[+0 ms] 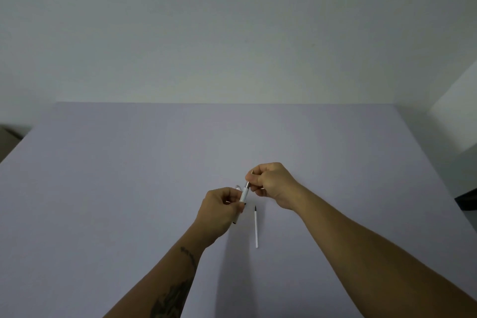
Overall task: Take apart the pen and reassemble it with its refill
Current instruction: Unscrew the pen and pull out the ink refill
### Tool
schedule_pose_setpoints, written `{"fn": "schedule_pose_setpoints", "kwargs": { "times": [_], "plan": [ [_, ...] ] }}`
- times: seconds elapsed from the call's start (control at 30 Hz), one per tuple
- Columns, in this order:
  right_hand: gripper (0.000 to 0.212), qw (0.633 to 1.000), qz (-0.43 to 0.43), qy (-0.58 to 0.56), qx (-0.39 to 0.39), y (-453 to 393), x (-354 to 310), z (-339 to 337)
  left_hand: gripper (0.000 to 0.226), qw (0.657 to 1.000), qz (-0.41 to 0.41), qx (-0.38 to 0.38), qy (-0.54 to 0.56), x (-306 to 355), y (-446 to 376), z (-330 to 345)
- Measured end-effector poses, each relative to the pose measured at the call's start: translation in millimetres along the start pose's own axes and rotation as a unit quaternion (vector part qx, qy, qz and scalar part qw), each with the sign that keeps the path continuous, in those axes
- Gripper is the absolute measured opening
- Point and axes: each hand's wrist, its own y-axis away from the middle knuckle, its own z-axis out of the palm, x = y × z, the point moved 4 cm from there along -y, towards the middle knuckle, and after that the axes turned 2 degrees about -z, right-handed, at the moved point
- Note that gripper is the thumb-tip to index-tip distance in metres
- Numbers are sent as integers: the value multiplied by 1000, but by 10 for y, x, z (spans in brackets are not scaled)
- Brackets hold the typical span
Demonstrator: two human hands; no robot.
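Observation:
Both hands hold a white pen [244, 193] above the middle of the table. My left hand [221, 208] grips the white barrel from below. My right hand [273, 183] pinches the silver tip section at the pen's upper end. The pen is tilted, its tip end pointing up and right. A thin white refill [256, 229] with a dark tip lies on the table just right of my left hand, pointing away from me. A small dark part shows under my left hand [234, 222]; what it is I cannot tell.
The table [129, 175] is a pale lilac surface reaching to a plain wall at the back. Its right edge falls off near a dark object [468, 201]. A brown box corner [9, 137] sits beyond the left edge.

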Motion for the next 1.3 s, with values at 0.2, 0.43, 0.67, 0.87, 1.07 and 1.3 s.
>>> {"fn": "schedule_pose_setpoints", "kwargs": {
  "times": [0.2,0.43,0.67,0.87,1.07,1.3],
  "plan": [
    [19,994,39,-91,-41,134,95,-50,21,1000,0,-17,-4,19,69,71],
    [18,996,28,-84,11,200,127,-41,24,1000,9,6,-1,61,121,7],
    [17,999,-8,-37,-27,332,5,123,28,991,-30,-75,110,-25,240,-112],
    [12,999,-28,-45,-7,354,-41,425,26,984,-39,-81,157,-160,261,-390],
    [21,995,-3,-90,-32,437,-134,760,26,981,-38,-108,154,-268,245,-798],
    [11,998,-7,-51,32,459,-175,1077,27,985,-1,-121,125,-336,205,-1141]
  ]
}}
